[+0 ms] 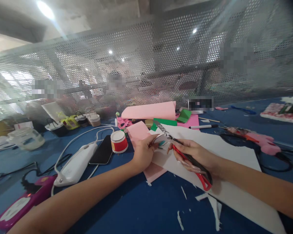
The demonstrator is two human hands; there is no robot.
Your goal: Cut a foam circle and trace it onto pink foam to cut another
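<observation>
My right hand (pixel 191 154) is closed around a pair of scissors (pixel 189 157) with black and red handles, its blades pointing up and to the left. My left hand (pixel 144 152) pinches a small piece of white paper (pixel 160 139) with a dark curved line and a green patch close to the blades. Whether the blades touch the paper, I cannot tell. Below both hands lie a large white sheet (pixel 210 143) and a pink sheet (pixel 155 172). Thin paper scraps (pixel 215 208) are scattered on the blue table (pixel 141 208) in front.
Left of my left hand are a red and white tub (pixel 119 143), a black phone (pixel 102 151) and a white power strip (pixel 75 165) with cables. A marker (pixel 203 126) and a pink roll (pixel 150 111) lie behind. A pink glue gun (pixel 261 139) sits right.
</observation>
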